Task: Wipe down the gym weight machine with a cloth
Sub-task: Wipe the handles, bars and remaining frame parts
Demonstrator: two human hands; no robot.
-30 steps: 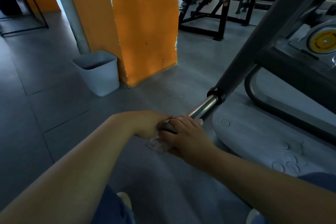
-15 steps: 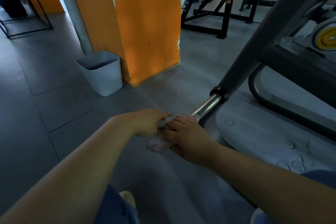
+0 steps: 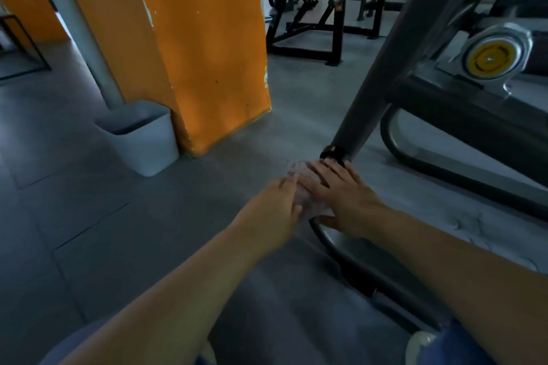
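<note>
Cloth (image 3: pixel 302 187), pale and bunched, is sitting on the weight machine's bar just below the black collar (image 3: pixel 332 154) of the slanted grey arm (image 3: pixel 394 62). Right hand (image 3: pixel 341 198) is pressing it with spread straight fingers; left hand (image 3: pixel 275 204) is touching its side, fingers relaxed.

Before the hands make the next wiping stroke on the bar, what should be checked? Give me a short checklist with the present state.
1. Cloth lies between both hands: ok.
2. Right hand rests flat on the cloth: ok.
3. Left hand touches the cloth's side: ok.
4. Cloth wraps fully round the bar: cannot tell, hidden.
5. Black collar just ahead of the fingertips, blocking the stroke: not ok.
6. White bin stands apart on the floor: ok.
</note>
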